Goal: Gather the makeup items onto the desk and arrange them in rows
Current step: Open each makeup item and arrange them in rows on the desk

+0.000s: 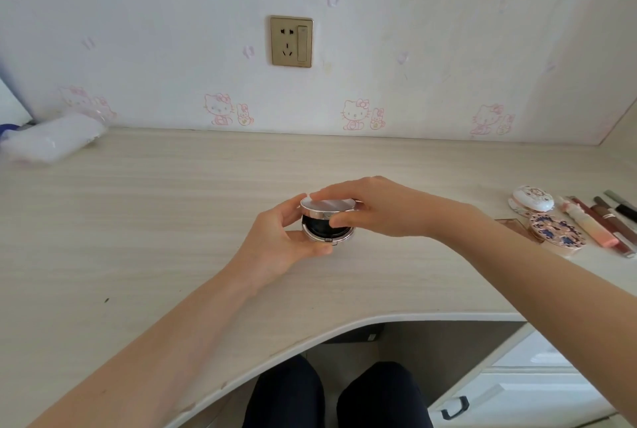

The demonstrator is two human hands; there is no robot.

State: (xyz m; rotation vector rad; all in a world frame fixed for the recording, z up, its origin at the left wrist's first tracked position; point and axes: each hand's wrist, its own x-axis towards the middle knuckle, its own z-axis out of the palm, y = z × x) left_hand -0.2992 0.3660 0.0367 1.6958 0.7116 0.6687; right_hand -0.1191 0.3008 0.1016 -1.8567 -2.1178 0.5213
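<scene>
1 round silver-rimmed compact [327,221], mirrored lid over a black inner well, hinged partly open, held in both hands over the middle of the pale wood-grain desk [172,203]. 2 hands: left hand [279,245] cupping the base, thumb curled along its front edge; right hand [375,210] pinching the lid between thumb and fingers. Far right: 1 white floral compact [533,198], 1 blue-and-pink patterned compact [557,230], plus slim tubes and pencils [586,224], number unclear. Far left: 1 clear plastic bag [51,138].

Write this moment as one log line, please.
left hand: holds compact base | right hand: grips its lid, partly open | place: at desk middle | other makeup items: clustered at desk's right
</scene>
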